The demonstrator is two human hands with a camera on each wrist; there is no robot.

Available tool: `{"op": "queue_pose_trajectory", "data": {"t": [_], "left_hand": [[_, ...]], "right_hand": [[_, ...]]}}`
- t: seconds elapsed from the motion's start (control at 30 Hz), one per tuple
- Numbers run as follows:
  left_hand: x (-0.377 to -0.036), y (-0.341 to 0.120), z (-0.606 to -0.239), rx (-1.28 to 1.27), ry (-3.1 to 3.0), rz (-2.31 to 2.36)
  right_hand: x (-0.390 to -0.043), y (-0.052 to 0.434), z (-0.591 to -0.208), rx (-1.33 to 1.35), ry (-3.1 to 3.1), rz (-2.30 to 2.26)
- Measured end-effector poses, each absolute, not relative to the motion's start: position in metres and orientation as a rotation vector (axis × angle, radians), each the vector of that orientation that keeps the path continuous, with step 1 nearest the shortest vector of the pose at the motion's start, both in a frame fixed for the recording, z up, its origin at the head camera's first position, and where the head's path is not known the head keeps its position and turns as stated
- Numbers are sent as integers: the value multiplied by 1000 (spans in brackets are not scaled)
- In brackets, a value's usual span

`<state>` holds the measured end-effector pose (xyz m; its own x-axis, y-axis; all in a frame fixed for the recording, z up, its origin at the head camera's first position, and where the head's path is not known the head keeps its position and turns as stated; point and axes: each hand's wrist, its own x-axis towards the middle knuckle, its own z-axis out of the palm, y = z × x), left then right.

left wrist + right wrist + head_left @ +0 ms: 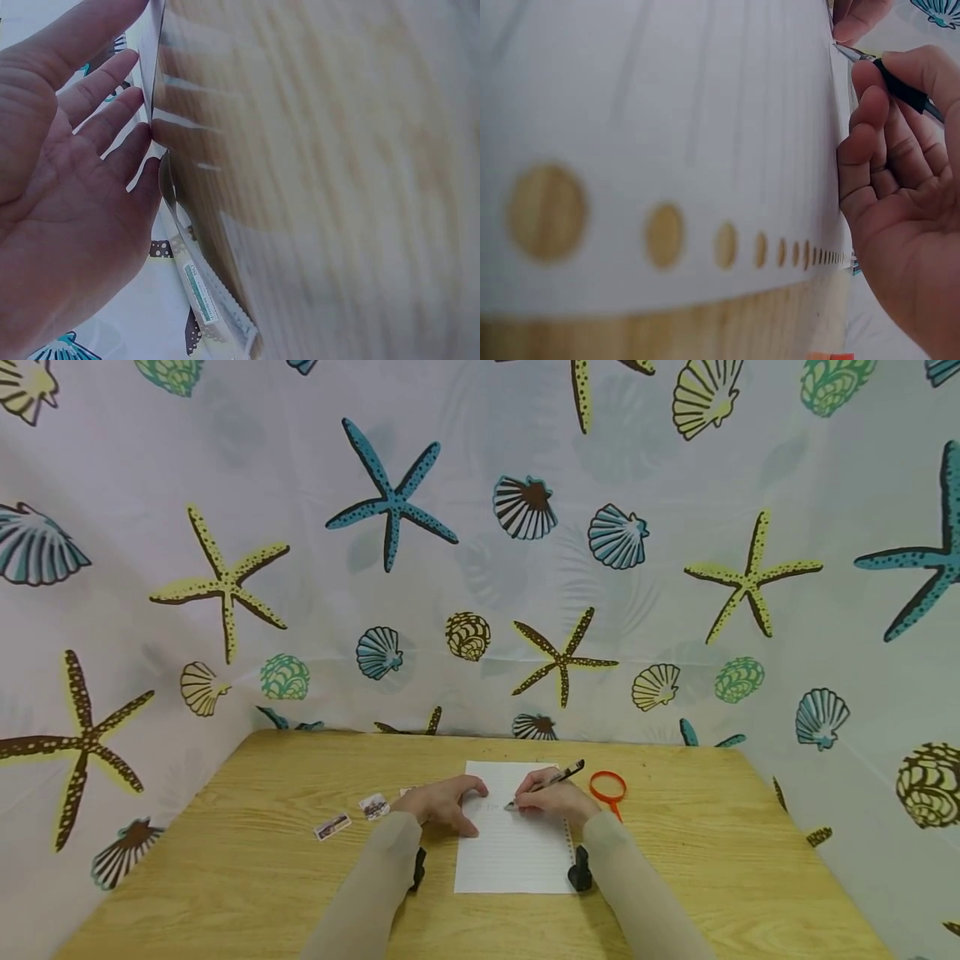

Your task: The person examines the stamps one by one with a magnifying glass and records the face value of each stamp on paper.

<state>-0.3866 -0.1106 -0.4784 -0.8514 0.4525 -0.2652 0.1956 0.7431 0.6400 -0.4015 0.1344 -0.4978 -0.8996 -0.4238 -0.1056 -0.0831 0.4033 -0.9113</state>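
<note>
The right hand (pixel 553 795) pinches one pen (pixel 567 772), its tip at one lined sheet (pixel 517 864). The left hand (pixel 441 802), fingers spread, lies at the sheet's left side. This looks like the writing step; the next stroke would need flat paper. To the left are two small picture cards (pixel 332 827) and a bit of maybe another card (pixel 406 791). One red ring with a handle (pixel 611 801) sits right on the worktop (pixel 247 860).
</note>
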Motion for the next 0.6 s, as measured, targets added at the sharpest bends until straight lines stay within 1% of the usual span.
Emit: {"op": "queue_pose_trajectory", "data": {"t": [0.4,0.6], "left_hand": [[-387,-116,-480,513,2552,843],[-385,-113,-479,498,2561,846]], "right_hand": [[-403,131,-499,-459,2321,-1502],[-401,134,-497,-412,2313,-1552]]}}
